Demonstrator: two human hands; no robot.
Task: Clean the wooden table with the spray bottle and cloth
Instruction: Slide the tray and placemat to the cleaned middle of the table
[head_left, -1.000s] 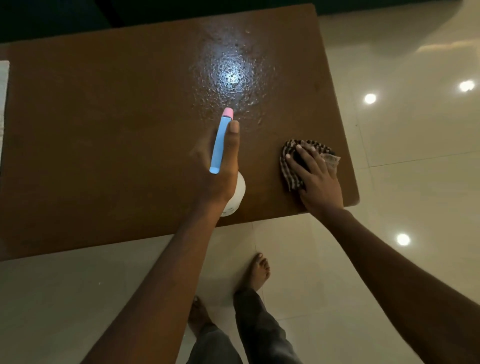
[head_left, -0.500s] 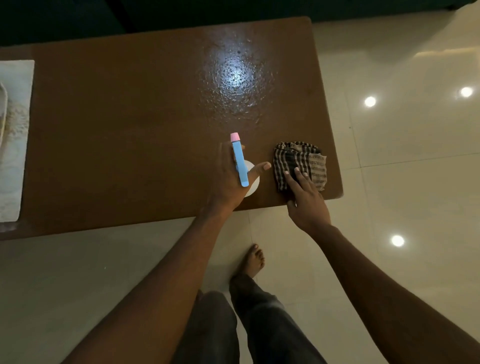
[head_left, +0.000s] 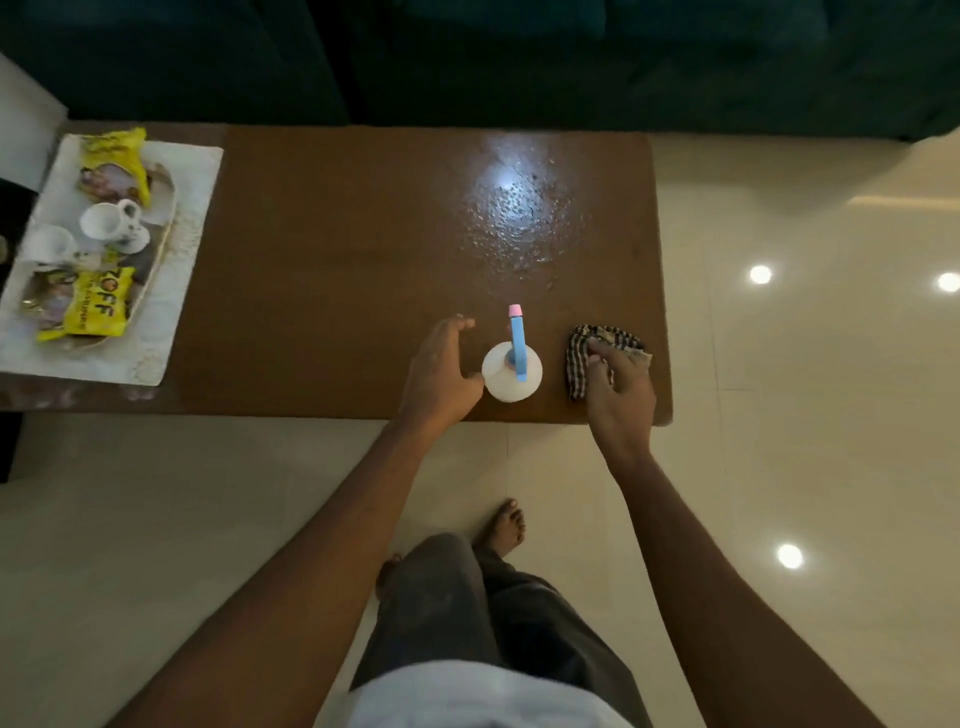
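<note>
Far left on the bench (head_left: 337, 260), on a white mat (head_left: 184, 291): a tray (head_left: 162, 244) with white cups (head_left: 106, 221) and yellow snack packets (head_left: 93, 306). Towards the middle, only brown wood. Further right, near the far edge, a wet patch (head_left: 519, 218) of droplets, shining under the light. In front of it, close to the near edge, the left hand (head_left: 441, 371): grip loose, fingers spread and lightly curved, grasping nothing, thumb tip at the white body of the spray bottle (head_left: 511, 371), touching or just short of it, hard to tell. Just right of that hand, the bottle standing upright, blue head and pink nozzle pointing to the far side. Next right, beside the bottle but apart from it, the checked cloth (head_left: 579, 358), crumpled, lying near the right end of the bench. On its near part, the right hand (head_left: 618, 395): grip clenched on the cloth, fingers curled into the fabric. Below the near edge, pale tiled floor (head_left: 779, 415) and a bare foot (head_left: 504, 527).
</note>
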